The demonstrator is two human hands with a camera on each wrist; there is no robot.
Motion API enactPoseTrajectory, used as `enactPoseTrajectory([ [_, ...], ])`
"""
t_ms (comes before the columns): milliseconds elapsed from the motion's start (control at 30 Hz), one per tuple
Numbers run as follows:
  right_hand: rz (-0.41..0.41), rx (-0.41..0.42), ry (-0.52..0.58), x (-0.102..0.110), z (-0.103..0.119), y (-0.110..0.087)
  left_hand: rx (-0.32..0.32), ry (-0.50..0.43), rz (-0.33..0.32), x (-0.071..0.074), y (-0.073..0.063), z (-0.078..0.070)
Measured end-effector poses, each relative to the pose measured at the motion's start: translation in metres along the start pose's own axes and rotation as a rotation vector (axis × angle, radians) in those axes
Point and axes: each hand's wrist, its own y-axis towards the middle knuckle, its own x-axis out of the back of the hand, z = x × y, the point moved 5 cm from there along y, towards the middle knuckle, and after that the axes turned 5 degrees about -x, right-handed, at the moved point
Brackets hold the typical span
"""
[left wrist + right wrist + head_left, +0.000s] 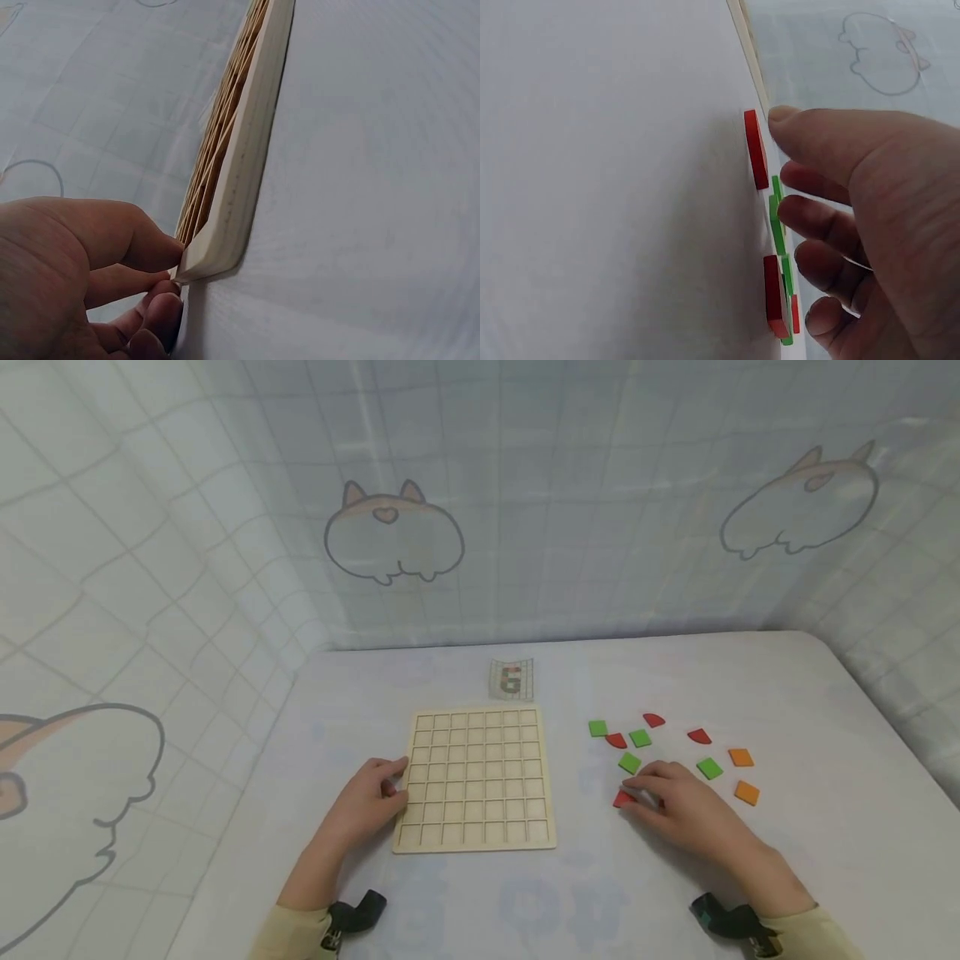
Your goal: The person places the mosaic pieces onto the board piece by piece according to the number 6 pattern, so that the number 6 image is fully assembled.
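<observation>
At the left edge of a pale wooden grid board (474,781), my left hand (367,797) has its index finger and thumb spread apart, tips at the rim. The left wrist view shows that hand (82,262) by a rounded corner of the board (225,240), with its other fingers bent. Over on the right side my right hand (678,806) reaches to a red quarter-round tile (622,798), fingers loosely bent around it. In the right wrist view this red tile (756,150) lies just beside the thumb tip, with a small gap between them.
Green square tiles (629,763), other red quarter-round tiles (654,720) and orange square tiles (747,792) lie scattered around the right hand. Behind the board is a small pattern card (512,680) with a 6. Patterned curtains (555,527) border the white table (480,910).
</observation>
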Motion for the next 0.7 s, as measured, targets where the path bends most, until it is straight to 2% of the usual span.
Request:
enactPoseTrajectory([
  [433, 0.029, -0.019, -0.004, -0.0022, 0.0025, 0.0012, 0.01, 0.015, -0.007, -0.0008, -0.0005, 0.001],
  [700, 0.104, -0.023, -0.012, -0.0043, 0.0044, 0.0022, 0.005, 0.013, -0.006, 0.0006, 0.0001, -0.0003],
])
